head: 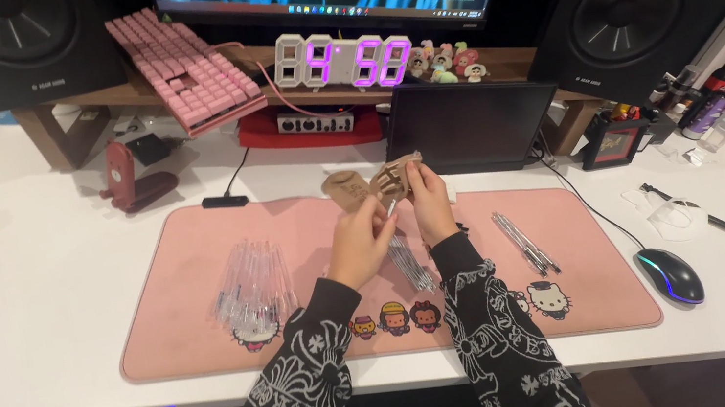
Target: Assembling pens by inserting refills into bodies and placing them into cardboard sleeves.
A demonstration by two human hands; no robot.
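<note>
Two hands raised above pink rectangular desk mat on white tabletop. Left hand and right hand, fingers pinched on tan flat cardboard package. Clear pen tubes lie left; metal refills right.

Pen barrels and refills flank the hands; the mat between looks passable.

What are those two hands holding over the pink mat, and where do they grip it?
Both the left hand and the right hand hold a small tan pouch, gripping its lower edge from either side. What it holds cannot be told.
</note>
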